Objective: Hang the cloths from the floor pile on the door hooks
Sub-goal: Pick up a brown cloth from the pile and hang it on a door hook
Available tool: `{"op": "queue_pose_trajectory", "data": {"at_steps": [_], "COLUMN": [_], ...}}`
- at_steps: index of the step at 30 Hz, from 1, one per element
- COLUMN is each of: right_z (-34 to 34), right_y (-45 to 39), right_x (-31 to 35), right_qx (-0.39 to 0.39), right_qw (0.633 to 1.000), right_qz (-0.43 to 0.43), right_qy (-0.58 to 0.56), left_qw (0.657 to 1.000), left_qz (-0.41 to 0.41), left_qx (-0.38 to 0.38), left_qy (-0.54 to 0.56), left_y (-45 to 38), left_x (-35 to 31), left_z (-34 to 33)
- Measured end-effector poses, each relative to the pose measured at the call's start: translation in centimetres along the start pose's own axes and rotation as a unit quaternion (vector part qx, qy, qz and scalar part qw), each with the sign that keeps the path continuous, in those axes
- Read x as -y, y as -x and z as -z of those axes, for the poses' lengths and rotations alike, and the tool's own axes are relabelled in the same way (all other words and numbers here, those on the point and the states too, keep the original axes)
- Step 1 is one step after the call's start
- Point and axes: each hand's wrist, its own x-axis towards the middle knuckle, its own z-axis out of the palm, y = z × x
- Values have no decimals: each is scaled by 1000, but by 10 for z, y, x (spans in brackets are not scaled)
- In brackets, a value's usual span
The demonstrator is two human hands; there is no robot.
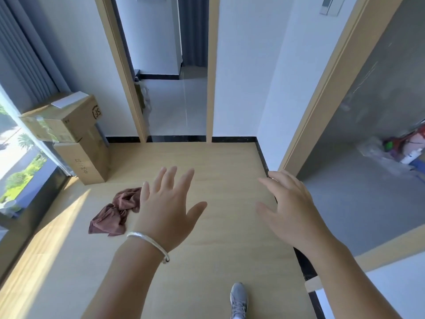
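A crumpled reddish-brown cloth (115, 214) lies on the wooden floor (207, 261), left of centre. My left hand (167, 208), with a silver bangle on the wrist, is stretched out above the floor with fingers spread; it holds nothing and partly covers the cloth's right edge in the view. My right hand (289, 208) hovers to the right, fingers straight and empty. An open door (140, 97) stands edge-on in the doorway ahead, with something pale hanging on it. I cannot make out the hooks.
Stacked cardboard boxes (76, 134) stand by the window at left. A doorway (177, 107) ahead opens onto a tiled room. At right, another opening shows a grey concrete floor with bottles and bags (407, 148). My grey shoe (239, 300) is at the bottom.
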Motion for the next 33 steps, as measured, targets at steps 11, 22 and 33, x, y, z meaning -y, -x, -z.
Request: {"op": "queue_pose_trajectory", "data": {"at_steps": [11, 22, 33], "right_z": [33, 23, 1], "right_y": [-155, -299, -528], "right_x": [-117, -181, -166], "right_qx": [19, 40, 51], "right_qw": [1000, 999, 998], "right_qz": [11, -7, 23], "right_qy": [-14, -22, 34], "left_qw": [998, 1000, 1000], "left_qz": [-18, -16, 11], "left_qx": [-42, 1, -15], "left_qy": [-32, -22, 19], "left_y": [-182, -330, -544], "left_x": [-79, -93, -29], "left_z": [-27, -59, -49]}}
